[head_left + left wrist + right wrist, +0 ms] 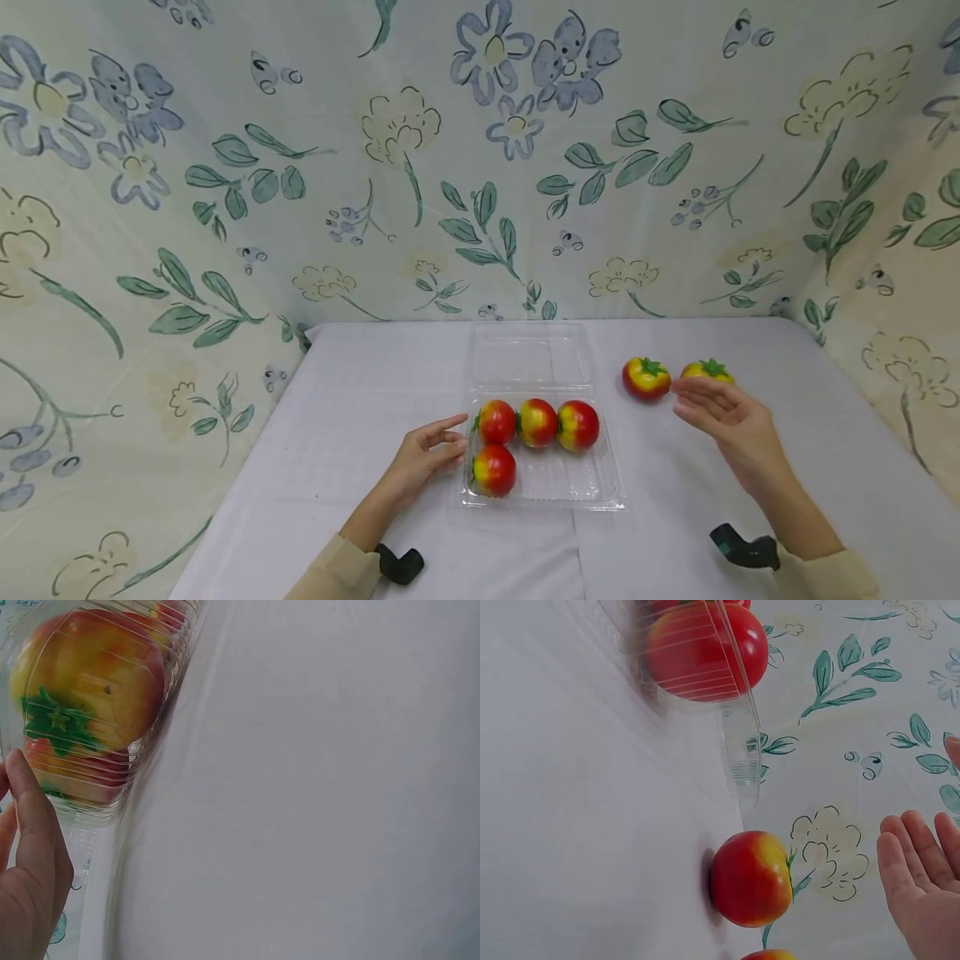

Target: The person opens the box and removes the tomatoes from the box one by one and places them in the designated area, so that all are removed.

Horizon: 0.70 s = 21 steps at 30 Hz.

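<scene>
Several red-and-yellow tomato-like fruits with green leafy tops, such as the front one (494, 471), sit in a clear plastic clamshell box (558, 483). Its lid (531, 354) lies folded back. My left hand (423, 462) is at the box's left side, fingertips right at the wall and loosely bent; the left wrist view shows the same hand (34, 855) beside the ribbed wall. Over on the right, my right hand (738, 425) is raised with straight fingers and holds nothing. It partly covers one loose fruit (708, 369), and another loose fruit (646, 379) sits left of its fingertips.
A white cloth (360, 375) covers the table, with a crease near the front. Behind and at both sides hangs a flowered curtain (420, 275). Dark wrist-worn devices show at the left cuff (401, 565) and the right cuff (742, 547).
</scene>
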Each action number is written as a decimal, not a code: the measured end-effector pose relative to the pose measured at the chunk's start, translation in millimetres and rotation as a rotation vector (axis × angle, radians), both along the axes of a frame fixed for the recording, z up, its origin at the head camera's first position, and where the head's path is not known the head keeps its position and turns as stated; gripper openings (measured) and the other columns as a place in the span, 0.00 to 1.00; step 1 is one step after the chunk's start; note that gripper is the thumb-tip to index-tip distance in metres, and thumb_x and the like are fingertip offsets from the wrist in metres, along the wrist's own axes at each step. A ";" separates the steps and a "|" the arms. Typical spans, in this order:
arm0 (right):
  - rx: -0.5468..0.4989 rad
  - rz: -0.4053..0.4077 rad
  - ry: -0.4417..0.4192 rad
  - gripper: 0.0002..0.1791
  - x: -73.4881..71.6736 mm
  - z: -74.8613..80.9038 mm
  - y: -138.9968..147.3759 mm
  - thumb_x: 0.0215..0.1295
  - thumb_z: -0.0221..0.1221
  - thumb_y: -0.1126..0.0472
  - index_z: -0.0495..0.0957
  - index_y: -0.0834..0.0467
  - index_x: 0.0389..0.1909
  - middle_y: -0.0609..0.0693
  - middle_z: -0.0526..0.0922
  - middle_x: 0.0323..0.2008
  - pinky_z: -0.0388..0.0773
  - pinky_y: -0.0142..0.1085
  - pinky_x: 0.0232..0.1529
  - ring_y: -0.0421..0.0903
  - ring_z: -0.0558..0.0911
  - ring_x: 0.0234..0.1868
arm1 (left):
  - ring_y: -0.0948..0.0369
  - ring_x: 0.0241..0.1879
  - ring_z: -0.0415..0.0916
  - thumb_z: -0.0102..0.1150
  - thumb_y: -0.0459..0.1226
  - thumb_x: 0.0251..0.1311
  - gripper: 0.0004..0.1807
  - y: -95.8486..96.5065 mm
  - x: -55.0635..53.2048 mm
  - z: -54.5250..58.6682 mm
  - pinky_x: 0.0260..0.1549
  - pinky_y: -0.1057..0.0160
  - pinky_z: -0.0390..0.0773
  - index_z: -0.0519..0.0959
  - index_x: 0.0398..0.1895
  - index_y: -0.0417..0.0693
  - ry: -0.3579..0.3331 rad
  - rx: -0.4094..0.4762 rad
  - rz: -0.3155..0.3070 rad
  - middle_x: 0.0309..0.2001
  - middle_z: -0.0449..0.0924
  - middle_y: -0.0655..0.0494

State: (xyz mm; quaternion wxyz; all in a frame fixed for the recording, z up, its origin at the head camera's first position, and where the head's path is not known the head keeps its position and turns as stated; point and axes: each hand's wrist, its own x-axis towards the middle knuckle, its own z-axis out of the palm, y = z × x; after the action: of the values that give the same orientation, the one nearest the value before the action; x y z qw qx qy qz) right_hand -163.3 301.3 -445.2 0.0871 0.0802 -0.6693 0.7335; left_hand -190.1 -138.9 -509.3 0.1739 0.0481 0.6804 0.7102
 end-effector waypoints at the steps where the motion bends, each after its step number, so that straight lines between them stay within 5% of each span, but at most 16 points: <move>1: 0.011 0.003 -0.003 0.26 0.3 0.1 -1.8 0.62 0.63 0.76 0.70 0.71 0.62 0.49 0.82 0.54 0.79 0.30 0.51 0.40 0.82 0.53 | 0.60 0.37 0.81 0.63 0.35 0.67 0.27 0.0 0.0 0.0 0.45 0.64 0.83 0.72 0.69 0.42 0.000 -0.001 0.001 0.45 0.79 0.45; 21: 0.168 0.038 -0.071 0.25 5.4 -0.8 -29.4 0.65 0.65 0.69 0.71 0.69 0.60 0.46 0.82 0.53 0.80 0.30 0.50 0.38 0.82 0.52 | 0.59 0.38 0.81 0.63 0.35 0.66 0.27 -0.7 0.1 0.0 0.45 0.64 0.83 0.72 0.68 0.42 0.002 0.010 -0.004 0.45 0.79 0.46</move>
State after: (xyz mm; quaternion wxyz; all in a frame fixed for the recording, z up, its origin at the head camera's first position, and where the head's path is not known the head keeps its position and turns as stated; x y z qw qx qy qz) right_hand -157.8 271.9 -446.1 0.0420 0.0738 -0.7295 0.6787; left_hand -190.0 -139.6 -509.3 0.1744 0.0509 0.6769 0.7133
